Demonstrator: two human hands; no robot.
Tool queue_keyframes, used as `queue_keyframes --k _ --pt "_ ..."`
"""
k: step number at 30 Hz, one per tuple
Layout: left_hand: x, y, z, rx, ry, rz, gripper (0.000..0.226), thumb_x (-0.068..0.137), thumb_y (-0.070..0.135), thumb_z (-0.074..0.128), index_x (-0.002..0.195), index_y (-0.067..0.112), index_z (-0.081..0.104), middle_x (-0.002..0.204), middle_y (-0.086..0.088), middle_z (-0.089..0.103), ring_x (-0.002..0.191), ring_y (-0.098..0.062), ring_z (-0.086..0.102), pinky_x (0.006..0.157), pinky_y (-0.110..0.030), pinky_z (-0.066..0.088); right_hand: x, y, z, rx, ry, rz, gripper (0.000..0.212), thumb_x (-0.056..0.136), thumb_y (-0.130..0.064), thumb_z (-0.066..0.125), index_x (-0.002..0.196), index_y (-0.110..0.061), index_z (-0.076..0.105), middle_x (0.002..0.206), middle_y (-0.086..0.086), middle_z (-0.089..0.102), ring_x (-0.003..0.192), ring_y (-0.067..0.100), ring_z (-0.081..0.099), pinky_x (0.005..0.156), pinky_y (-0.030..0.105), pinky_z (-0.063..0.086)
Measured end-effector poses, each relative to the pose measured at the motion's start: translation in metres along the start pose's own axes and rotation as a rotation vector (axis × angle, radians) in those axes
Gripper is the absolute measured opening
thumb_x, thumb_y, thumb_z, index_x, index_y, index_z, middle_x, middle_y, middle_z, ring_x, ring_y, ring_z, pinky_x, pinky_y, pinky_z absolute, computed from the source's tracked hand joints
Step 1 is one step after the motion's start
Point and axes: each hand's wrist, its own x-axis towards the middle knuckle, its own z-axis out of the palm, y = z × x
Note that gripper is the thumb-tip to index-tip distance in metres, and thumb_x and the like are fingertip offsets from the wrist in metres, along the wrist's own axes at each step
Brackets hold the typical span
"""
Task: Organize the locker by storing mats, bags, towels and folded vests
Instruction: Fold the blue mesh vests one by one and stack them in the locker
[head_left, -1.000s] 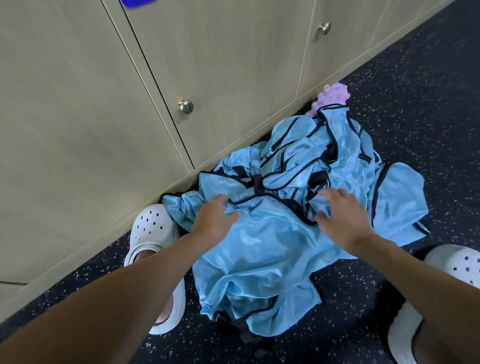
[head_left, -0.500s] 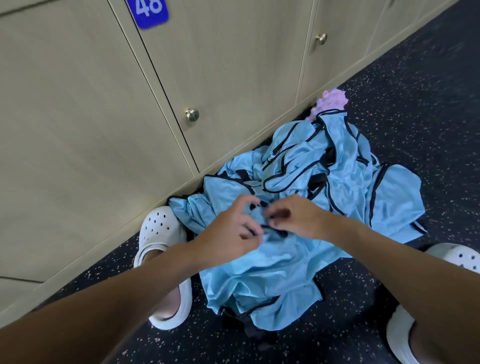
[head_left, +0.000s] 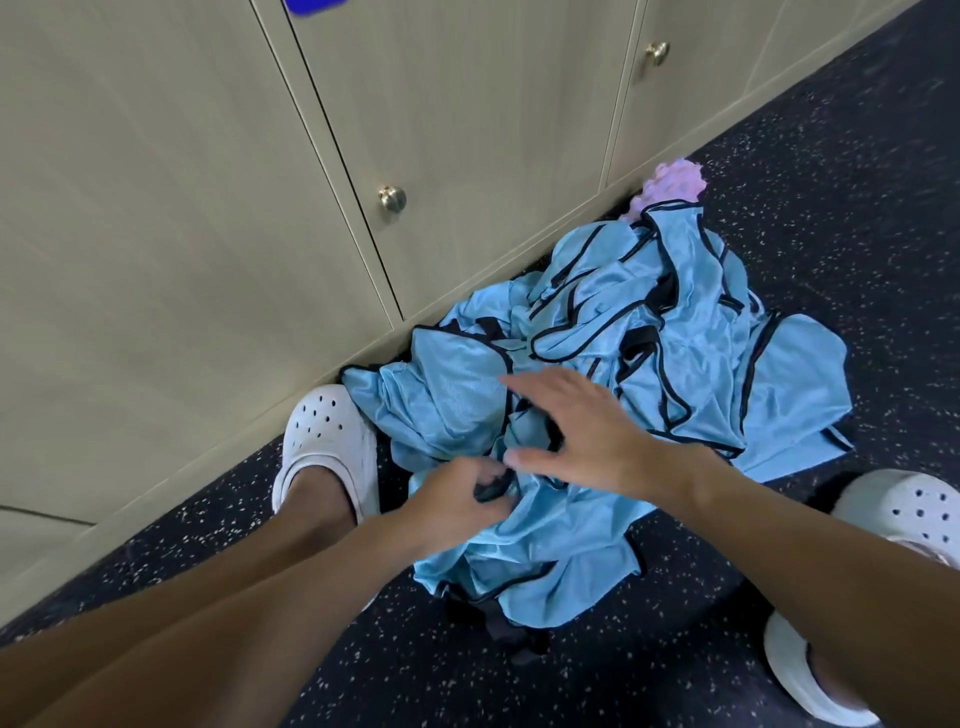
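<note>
Left hand pinches black trim of vest pile centre frame to isolate one; right hand hovers, fingers spread.

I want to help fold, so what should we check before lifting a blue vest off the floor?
1. Left hand grips the vests: ok, it pinches a dark-trimmed fold.
2. Right hand free to help: ok, fingers spread above the pile.
3. One vest separated: not ok, they lie in a tangled heap.
4. Locker door open: not ok, doors in view are shut.
5. White shoe off the cloth: cannot tell, the pile's edge meets it.
</note>
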Motion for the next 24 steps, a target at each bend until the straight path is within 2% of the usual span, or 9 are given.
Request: queue_keyframes --k 3,6,8,11,13,15,17,21,24 --pt "-0.004 -0.006 0.007 0.016 0.02 -0.038 0.032 0.088 0.03 0.071 0.115 0.014 0.066 0.087 -0.007 0.065 0.079 -0.019 0.062 0.085 -0.041 0.053 -0.005 0.006 0.011 -0.245 -0.202 -0.016 0.069 0.087 -0.056 0.058 0.148 -0.043 0.029 0.138 -0.01 0.048 0.142 0.016 0.019 0.117 0.047 0.011" --pt "-0.009 -0.011 0.006 0.059 0.099 -0.083 0.04 0.094 0.014 0.065 0.133 0.018 0.055 0.076 0.002 0.056 0.065 -0.013 0.053 0.069 -0.032 0.05 -0.025 0.027 0.016 -0.33 -0.253 0.071 0.022 0.095 -0.039 0.05 0.113 -0.033 0.062 0.103 -0.009 0.058 0.121 0.017 0.037 0.112 0.05 0.019" --pt "-0.013 -0.016 0.004 0.099 0.108 -0.099 0.047 0.096 0.01 0.06 0.14 0.022 0.046 0.072 0.001 0.053 0.062 -0.014 0.051 0.066 -0.034 0.049 -0.042 0.039 0.015 -0.376 -0.291 0.139 0.024 0.097 -0.029 0.044 0.078 -0.027 0.058 0.082 -0.011 0.05 0.104 0.015 0.038 0.109 0.046 0.023" --pt "-0.02 -0.015 0.001 0.109 0.017 -0.144 0.049 0.093 0.014 0.06 0.14 0.02 0.045 0.07 0.002 0.053 0.061 -0.014 0.049 0.062 -0.03 0.042 -0.061 0.046 0.013 -0.436 -0.341 0.214 0.03 0.093 -0.018 0.038 0.063 -0.022 0.041 0.075 -0.007 0.043 0.084 0.013 0.037 0.102 0.04 0.031" --pt "-0.025 -0.01 0.004 0.109 -0.041 -0.16 0.043 0.09 0.027 0.063 0.132 0.022 0.053 0.065 0.003 0.053 0.057 -0.014 0.047 0.06 -0.029 0.038 -0.066 0.045 0.013 -0.373 -0.235 0.222 0.027 0.092 -0.02 0.04 0.066 -0.025 0.043 0.079 -0.007 0.047 0.087 0.013 0.04 0.1 0.04 0.034" --pt "-0.027 -0.004 0.005 0.138 -0.006 -0.123 0.015 0.088 0.036 0.066 0.1 0.028 0.064 0.052 0.011 0.043 0.05 -0.012 0.038 0.057 -0.029 0.033 -0.064 0.039 0.012 -0.216 -0.062 0.195 0.012 0.094 -0.025 0.045 0.088 -0.026 0.056 0.092 -0.009 0.052 0.097 0.013 0.045 0.102 0.037 0.034" --pt "-0.025 0.0 0.006 0.179 -0.069 -0.04 0.038 0.09 0.032 0.066 0.059 0.024 0.046 0.046 0.009 0.03 0.048 -0.012 0.026 0.057 -0.03 0.027 -0.054 0.03 0.015 -0.152 -0.005 0.155 0.026 0.097 -0.036 0.046 0.117 -0.022 0.056 0.112 -0.007 0.056 0.111 0.013 0.047 0.104 0.033 0.032" --pt "-0.026 0.012 0.01 0.361 -0.169 0.043 0.047 0.089 0.036 0.064 0.056 0.015 0.038 0.053 0.002 0.036 0.05 -0.015 0.03 0.055 -0.03 0.031 -0.031 0.017 0.034 -0.079 -0.055 0.174 0.056 0.095 -0.052 0.05 0.143 -0.024 0.044 0.144 -0.001 0.05 0.135 0.019 0.039 0.111 0.041 0.028" --pt "-0.019 0.015 0.006 0.305 0.09 0.008 0.028 0.09 0.044 0.063 0.07 0.025 0.058 0.07 0.004 0.06 0.064 -0.017 0.057 0.065 -0.033 0.049 -0.026 0.02 0.049 -0.108 -0.075 0.281 0.054 0.096 -0.05 0.05 0.145 -0.029 0.041 0.136 0.001 0.057 0.13 0.023 0.042 0.107 0.045 0.029"
